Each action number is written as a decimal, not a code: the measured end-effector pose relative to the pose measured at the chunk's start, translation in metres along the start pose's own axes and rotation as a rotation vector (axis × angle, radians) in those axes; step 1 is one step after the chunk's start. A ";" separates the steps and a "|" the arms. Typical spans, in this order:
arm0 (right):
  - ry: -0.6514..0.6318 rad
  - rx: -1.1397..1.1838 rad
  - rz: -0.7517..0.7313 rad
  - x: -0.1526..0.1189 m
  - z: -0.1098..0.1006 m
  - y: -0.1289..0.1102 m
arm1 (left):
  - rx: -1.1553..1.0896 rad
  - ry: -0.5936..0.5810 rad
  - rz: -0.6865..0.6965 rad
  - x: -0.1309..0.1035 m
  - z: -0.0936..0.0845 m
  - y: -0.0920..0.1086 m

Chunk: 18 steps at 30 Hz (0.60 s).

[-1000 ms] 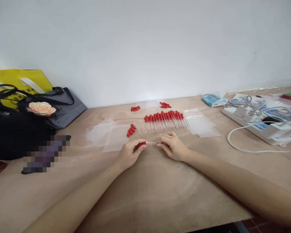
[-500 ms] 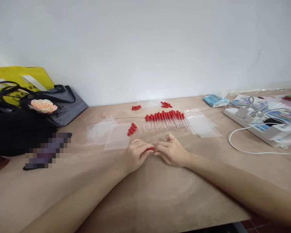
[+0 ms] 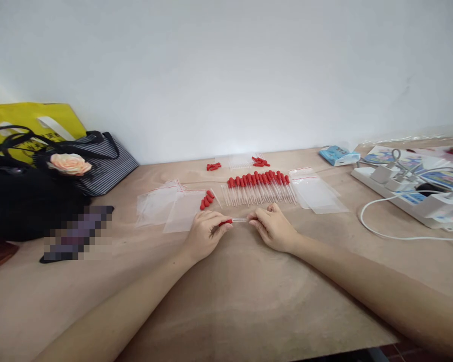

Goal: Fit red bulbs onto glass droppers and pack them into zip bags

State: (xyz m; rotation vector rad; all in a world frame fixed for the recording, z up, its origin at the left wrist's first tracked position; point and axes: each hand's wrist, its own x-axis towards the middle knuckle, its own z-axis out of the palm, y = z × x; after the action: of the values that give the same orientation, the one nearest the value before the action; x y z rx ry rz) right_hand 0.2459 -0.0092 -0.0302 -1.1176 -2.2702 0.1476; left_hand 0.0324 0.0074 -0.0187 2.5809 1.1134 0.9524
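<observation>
Between my two hands lies a dropper, held level just above the table. My left hand [image 3: 207, 232] pinches its red rubber bulb [image 3: 225, 222]. My right hand [image 3: 271, 226] is closed on the far end of the clear glass tube [image 3: 240, 219], whose tip the fingers hide. Beyond my hands a row of droppers with red bulbs [image 3: 259, 179] lies side by side. A few bare glass tubes [image 3: 225, 195] are at the row's left end. Several loose red bulbs [image 3: 207, 200] lie left of them, on the edge of a clear zip bag [image 3: 184, 211].
More clear zip bags [image 3: 319, 196] lie right of the row. Further red bulbs [image 3: 213, 166] are near the wall. A white power strip [image 3: 411, 198] with cables and a blue packet [image 3: 337, 156] stand at right. Bags [image 3: 105, 161] and a dark pixelated object [image 3: 77, 234] occupy the left.
My hands have moved apart, so the clear tube now shows between the red bulb and my right fingers. Both hands are slightly higher in the view.
</observation>
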 end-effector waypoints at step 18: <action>-0.026 -0.119 -0.175 0.000 -0.002 0.005 | 0.167 -0.051 0.183 -0.003 -0.001 0.004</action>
State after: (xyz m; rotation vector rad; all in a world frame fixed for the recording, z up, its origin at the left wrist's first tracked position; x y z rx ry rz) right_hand 0.2505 -0.0065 -0.0304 -0.9742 -2.4135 -0.0434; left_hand 0.0325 0.0020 -0.0181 2.8653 0.9971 0.8577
